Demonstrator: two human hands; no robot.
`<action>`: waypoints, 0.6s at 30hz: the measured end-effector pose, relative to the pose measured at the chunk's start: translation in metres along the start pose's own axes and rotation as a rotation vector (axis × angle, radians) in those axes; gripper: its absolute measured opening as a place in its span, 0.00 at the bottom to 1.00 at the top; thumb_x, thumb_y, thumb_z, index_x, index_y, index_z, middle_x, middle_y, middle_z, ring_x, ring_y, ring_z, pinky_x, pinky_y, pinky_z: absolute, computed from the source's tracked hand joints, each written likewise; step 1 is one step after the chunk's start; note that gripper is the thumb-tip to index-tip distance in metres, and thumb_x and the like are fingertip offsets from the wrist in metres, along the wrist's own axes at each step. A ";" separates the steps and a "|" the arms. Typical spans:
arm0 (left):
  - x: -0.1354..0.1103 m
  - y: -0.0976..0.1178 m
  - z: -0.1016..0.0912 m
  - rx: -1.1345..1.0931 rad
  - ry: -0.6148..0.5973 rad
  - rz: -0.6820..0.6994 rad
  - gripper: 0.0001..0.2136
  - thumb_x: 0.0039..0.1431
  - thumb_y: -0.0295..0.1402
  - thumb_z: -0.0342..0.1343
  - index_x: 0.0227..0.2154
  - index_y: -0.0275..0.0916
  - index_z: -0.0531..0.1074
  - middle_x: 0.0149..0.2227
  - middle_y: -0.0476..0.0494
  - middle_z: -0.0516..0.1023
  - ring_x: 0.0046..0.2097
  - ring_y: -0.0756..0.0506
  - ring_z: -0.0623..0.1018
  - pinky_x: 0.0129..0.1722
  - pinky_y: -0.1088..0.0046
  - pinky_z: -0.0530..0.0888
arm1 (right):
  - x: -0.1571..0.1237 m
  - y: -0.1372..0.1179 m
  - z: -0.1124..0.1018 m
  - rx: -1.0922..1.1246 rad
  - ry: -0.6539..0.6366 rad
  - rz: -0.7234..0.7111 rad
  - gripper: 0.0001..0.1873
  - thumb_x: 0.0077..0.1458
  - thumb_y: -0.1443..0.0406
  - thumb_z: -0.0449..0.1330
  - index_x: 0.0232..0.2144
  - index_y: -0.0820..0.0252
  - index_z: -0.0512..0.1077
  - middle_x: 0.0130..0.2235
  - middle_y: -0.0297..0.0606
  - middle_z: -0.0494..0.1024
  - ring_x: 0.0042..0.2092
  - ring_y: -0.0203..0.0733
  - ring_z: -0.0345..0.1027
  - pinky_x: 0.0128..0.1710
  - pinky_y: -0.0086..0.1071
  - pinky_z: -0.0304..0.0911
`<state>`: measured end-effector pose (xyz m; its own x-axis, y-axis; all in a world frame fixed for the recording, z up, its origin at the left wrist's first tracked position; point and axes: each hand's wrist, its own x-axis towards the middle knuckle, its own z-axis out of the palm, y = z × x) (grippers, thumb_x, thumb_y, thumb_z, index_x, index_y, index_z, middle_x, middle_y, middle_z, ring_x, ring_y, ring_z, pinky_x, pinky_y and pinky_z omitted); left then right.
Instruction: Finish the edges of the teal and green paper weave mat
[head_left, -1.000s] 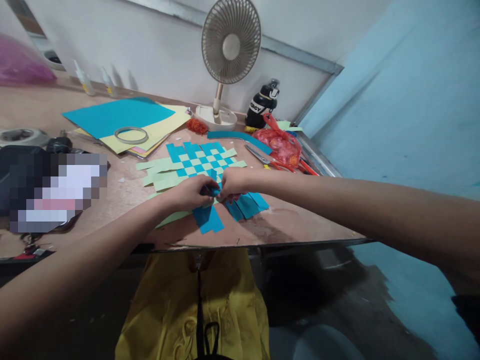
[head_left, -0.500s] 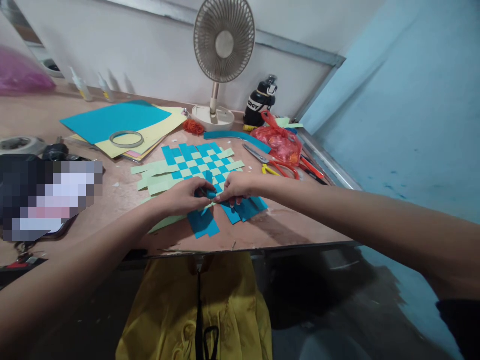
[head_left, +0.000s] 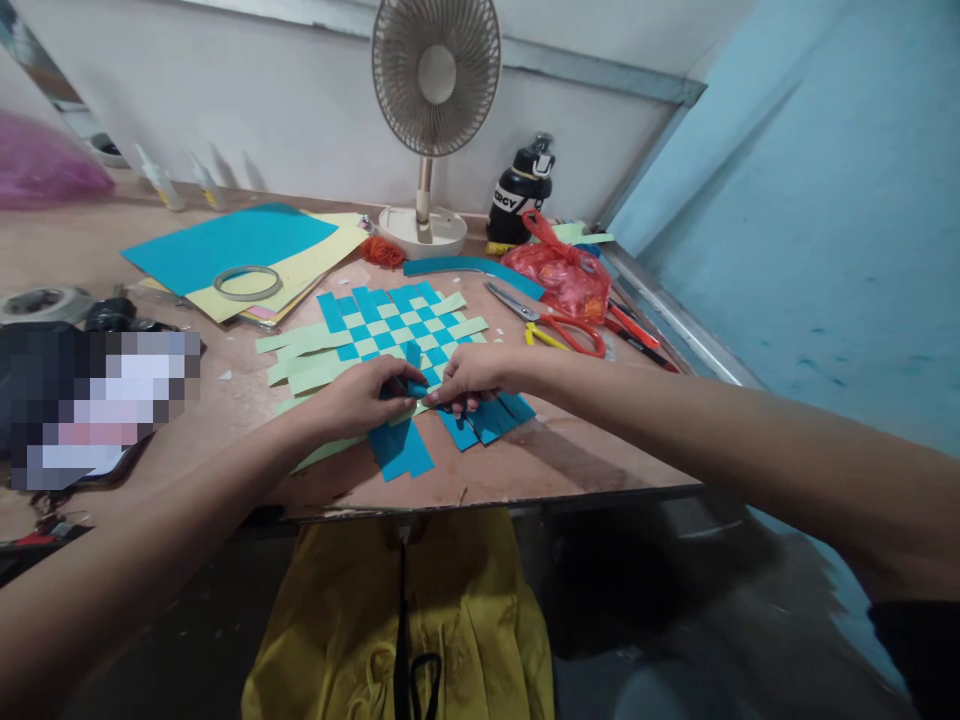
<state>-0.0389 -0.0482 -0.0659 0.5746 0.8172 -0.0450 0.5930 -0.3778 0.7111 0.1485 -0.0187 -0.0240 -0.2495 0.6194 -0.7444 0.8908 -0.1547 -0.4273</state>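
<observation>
A woven mat (head_left: 390, 325) of blue and pale green paper strips lies on the table in front of me. At its near edge my left hand (head_left: 367, 390) pinches a blue paper strip (head_left: 415, 388), which is folded back at the fingertips. Right beside it, my right hand (head_left: 472, 375) has its fingers closed at the same spot on the weave; what lies between them is partly hidden. Loose blue strip ends (head_left: 401, 450) stick out toward the table's front edge. Pale green strip ends (head_left: 307, 360) reach out to the left.
Orange-handled scissors (head_left: 559, 325), a red plastic bag (head_left: 562, 275) and a black bottle (head_left: 521, 190) stand or lie at the right. A fan (head_left: 437, 80) stands behind. Coloured paper sheets (head_left: 232, 245) carry a tape roll (head_left: 247, 283). A phone (head_left: 112, 400) lies left.
The view has shifted slightly. Both hands stay at the same place on the mat, fingers still closed there, with hardly any movement.
</observation>
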 end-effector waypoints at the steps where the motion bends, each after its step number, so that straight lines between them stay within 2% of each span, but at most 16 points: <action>1: 0.000 0.000 0.000 -0.001 0.002 0.000 0.16 0.54 0.35 0.54 0.45 0.38 0.72 0.36 0.43 0.76 0.37 0.46 0.74 0.36 0.70 0.70 | 0.000 0.001 -0.001 0.007 0.000 0.005 0.19 0.53 0.56 0.65 0.21 0.65 0.69 0.25 0.33 0.75 0.20 0.24 0.58 0.17 0.22 0.44; 5: -0.001 -0.001 0.001 -0.018 0.028 0.020 0.16 0.55 0.34 0.54 0.46 0.39 0.70 0.37 0.44 0.75 0.37 0.46 0.74 0.37 0.70 0.70 | -0.005 0.003 -0.007 0.072 0.028 -0.025 0.15 0.56 0.60 0.63 0.23 0.65 0.70 0.24 0.33 0.75 0.19 0.25 0.58 0.16 0.23 0.43; 11: -0.005 0.000 0.001 -0.084 0.020 0.019 0.31 0.57 0.36 0.53 0.62 0.40 0.52 0.36 0.45 0.73 0.37 0.46 0.73 0.36 0.69 0.69 | -0.011 0.006 -0.008 0.137 0.088 -0.063 0.08 0.57 0.68 0.58 0.25 0.63 0.69 0.23 0.33 0.74 0.19 0.27 0.62 0.16 0.23 0.45; 15: -0.007 0.004 0.000 -0.093 0.016 -0.033 0.38 0.56 0.42 0.55 0.65 0.39 0.44 0.35 0.45 0.72 0.37 0.44 0.73 0.34 0.67 0.69 | -0.011 0.008 -0.002 0.116 0.081 -0.079 0.08 0.56 0.68 0.58 0.25 0.63 0.68 0.23 0.33 0.74 0.20 0.28 0.64 0.17 0.23 0.47; 18: -0.009 0.007 -0.003 -0.125 0.010 -0.044 0.42 0.54 0.42 0.58 0.66 0.39 0.41 0.36 0.44 0.72 0.38 0.43 0.73 0.37 0.66 0.69 | -0.014 0.009 -0.001 0.104 0.082 -0.108 0.08 0.57 0.68 0.57 0.26 0.63 0.69 0.24 0.33 0.74 0.20 0.27 0.64 0.17 0.23 0.47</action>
<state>-0.0417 -0.0573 -0.0584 0.5435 0.8364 -0.0711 0.5418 -0.2848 0.7908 0.1606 -0.0275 -0.0168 -0.3060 0.6966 -0.6489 0.8154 -0.1600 -0.5563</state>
